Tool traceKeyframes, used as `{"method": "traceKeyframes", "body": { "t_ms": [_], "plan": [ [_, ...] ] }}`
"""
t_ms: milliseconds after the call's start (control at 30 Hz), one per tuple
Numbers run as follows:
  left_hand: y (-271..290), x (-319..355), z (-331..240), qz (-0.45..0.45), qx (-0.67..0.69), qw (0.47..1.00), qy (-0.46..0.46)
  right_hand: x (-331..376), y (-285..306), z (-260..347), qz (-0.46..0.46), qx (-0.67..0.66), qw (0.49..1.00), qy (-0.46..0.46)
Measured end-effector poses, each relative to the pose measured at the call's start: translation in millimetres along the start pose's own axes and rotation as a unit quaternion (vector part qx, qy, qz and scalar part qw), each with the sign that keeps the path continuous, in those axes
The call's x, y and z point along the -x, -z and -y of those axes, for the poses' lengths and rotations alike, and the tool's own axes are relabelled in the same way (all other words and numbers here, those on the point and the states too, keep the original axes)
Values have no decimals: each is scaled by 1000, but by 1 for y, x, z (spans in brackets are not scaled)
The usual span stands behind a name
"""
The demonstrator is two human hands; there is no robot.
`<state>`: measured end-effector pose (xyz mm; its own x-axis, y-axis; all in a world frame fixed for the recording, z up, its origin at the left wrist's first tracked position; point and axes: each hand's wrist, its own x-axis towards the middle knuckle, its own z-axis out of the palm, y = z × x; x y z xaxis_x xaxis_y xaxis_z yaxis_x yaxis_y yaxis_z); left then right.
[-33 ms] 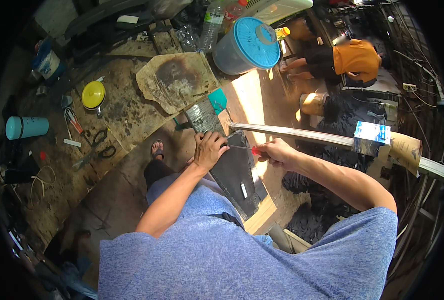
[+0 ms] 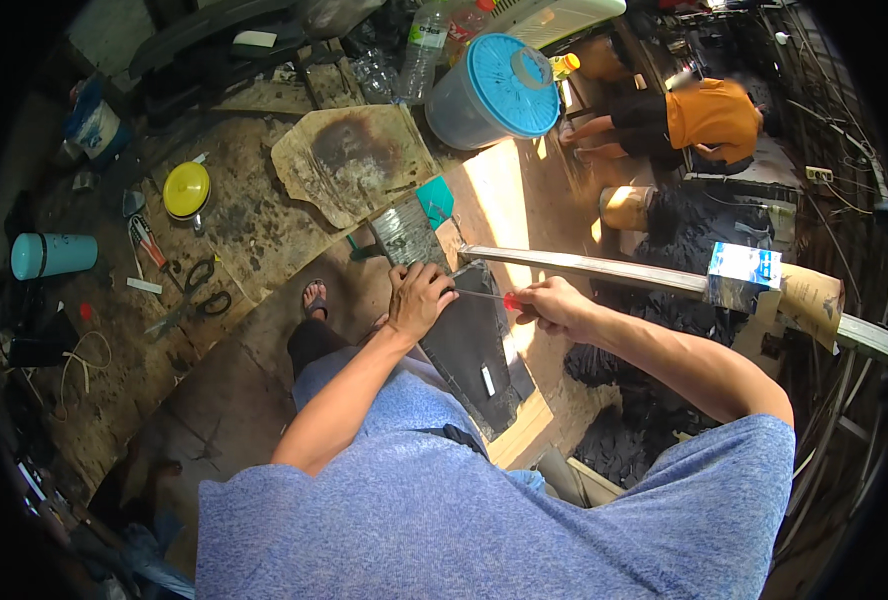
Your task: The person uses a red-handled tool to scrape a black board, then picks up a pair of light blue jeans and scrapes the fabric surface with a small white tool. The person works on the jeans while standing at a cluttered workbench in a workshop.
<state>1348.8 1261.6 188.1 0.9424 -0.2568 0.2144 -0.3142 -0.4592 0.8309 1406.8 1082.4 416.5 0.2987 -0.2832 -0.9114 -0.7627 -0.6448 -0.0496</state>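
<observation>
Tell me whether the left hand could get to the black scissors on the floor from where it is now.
Probably yes, though not at once. The left hand is pressing down on the dark panel, so it would have to let go first. The scissors lie out to the left on open floor, with nothing standing between them.

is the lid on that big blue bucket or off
On. The round blue lid sits flat across the top of the pale bucket, covering its whole mouth, so nothing inside shows. Whether it is snapped tight, I cannot tell.
</observation>
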Motion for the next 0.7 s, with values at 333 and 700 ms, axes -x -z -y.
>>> {"method": "traceKeyframes", "body": {
  "t_ms": [333,700],
  "plan": [
    [-3,-9,0,-20,-5,1000,11,-4,-19,-38,-108,314,901,279],
    [2,-11,-5,9,-1,999,33,6,17,-21,-91,522,777,339]
  ]
}}
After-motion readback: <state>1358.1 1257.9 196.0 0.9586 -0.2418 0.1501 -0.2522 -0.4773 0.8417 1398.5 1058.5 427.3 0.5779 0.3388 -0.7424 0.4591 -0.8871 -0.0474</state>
